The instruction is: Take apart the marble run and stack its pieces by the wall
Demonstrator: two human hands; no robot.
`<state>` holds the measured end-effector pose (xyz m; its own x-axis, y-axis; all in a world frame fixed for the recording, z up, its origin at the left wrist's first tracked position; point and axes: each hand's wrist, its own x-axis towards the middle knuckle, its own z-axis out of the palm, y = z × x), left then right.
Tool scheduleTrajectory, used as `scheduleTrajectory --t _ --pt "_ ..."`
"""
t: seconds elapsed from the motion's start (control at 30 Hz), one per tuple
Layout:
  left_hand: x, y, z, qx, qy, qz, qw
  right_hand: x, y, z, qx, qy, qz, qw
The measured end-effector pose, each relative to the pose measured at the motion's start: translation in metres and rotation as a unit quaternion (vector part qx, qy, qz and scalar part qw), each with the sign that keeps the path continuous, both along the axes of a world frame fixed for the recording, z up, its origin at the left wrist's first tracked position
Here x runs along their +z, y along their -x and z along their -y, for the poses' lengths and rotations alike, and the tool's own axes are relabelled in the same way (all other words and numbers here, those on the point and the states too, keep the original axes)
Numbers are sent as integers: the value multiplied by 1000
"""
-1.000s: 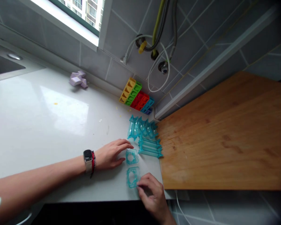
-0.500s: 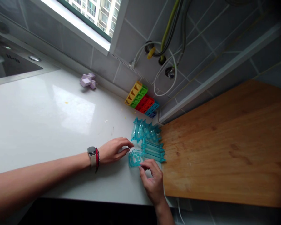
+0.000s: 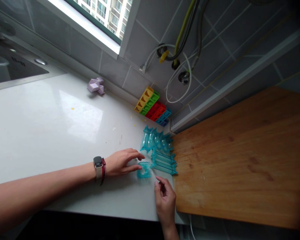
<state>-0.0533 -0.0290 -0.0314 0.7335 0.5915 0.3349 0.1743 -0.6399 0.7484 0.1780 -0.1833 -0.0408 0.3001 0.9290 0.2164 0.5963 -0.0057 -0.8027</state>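
A small square translucent teal plastic piece (image 3: 144, 170) with a wavy edge lies on the white counter. My left hand (image 3: 125, 162), wearing a watch and a red bracelet, comes from the left. Its fingers are apart, and the thumb tip is at the piece's left edge, perhaps touching it. My right hand (image 3: 165, 197) rests lower right of the piece, apart from it. Its fingers are loosely curled, with a small gap between thumb and forefinger and nothing seen between them. Just beyond stand a ridged teal plastic piece (image 3: 163, 162) and a curvy row of teal plastic (image 3: 156, 139).
Yellow, green, red and blue plastic blocks (image 3: 152, 106) lean along the tiled wall. A lilac faceted object (image 3: 96, 86) sits farther left, near the sink (image 3: 22, 80). A wooden board (image 3: 235, 160) lies at the right. Cables and pipes (image 3: 181, 43) hang above.
My right hand has let go of the square teal piece and drawn back down and right. My left thumb has come to the piece's left edge.
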Motion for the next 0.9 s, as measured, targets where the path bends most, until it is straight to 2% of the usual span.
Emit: scheduleTrajectory --t 0.17,0.33,0.63,0.9 --pt "2 -13 12 58 -44 -36 997 4 4 -2 52 27 57 997" --pt "-1 -22 24 84 -77 -78 990 2 4 -6 41 48 50 997" --pt "-5 -28 13 107 -75 -97 987 11 8 -6 44 30 86 995" --pt "-14 -33 7 150 -82 -74 983 15 10 -5 45 31 82 995"
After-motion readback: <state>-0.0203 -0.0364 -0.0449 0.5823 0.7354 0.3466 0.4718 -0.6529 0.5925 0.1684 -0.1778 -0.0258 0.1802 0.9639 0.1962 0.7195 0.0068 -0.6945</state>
